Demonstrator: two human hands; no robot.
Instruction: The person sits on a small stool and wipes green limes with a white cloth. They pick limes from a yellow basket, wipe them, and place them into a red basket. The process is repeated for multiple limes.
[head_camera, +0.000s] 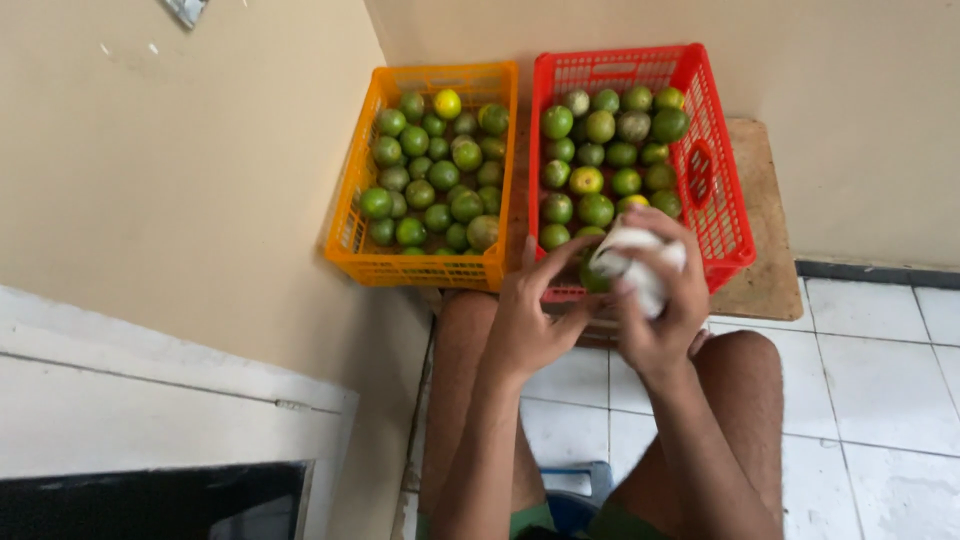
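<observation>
- Gripping a green lime (597, 276) through a white cloth (640, 262), my right hand (662, 305) was closed around both, just in front of the near wall of the red crate (722, 195).
- My left hand (530, 320) was half open, its fingers (562, 258) spread and their tips touching the lime's left side, so the fruit sat between the two hands, with the right one carrying it.
- The lime was round, with no long axis to speak of; only a sliver of green showed beside the cloth, and the rest was wrapped or behind my fingers.
- The red crate lay straight ahead of the hands, holding green limes (598, 155), a few of them yellowish or blotched.
- Left of the red crate, touching it side by side, stood an orange crate (352, 215) with more green limes (435, 165); my left hand was the nearer one to it.
- Both crates rested on a wooden board (768, 200) against the wall.
- The hands hid the red crate's near left corner; I could not tell whether the cloth was damp.
- My knees (470, 320) were below the crates, over white floor tiles (880, 380).
</observation>
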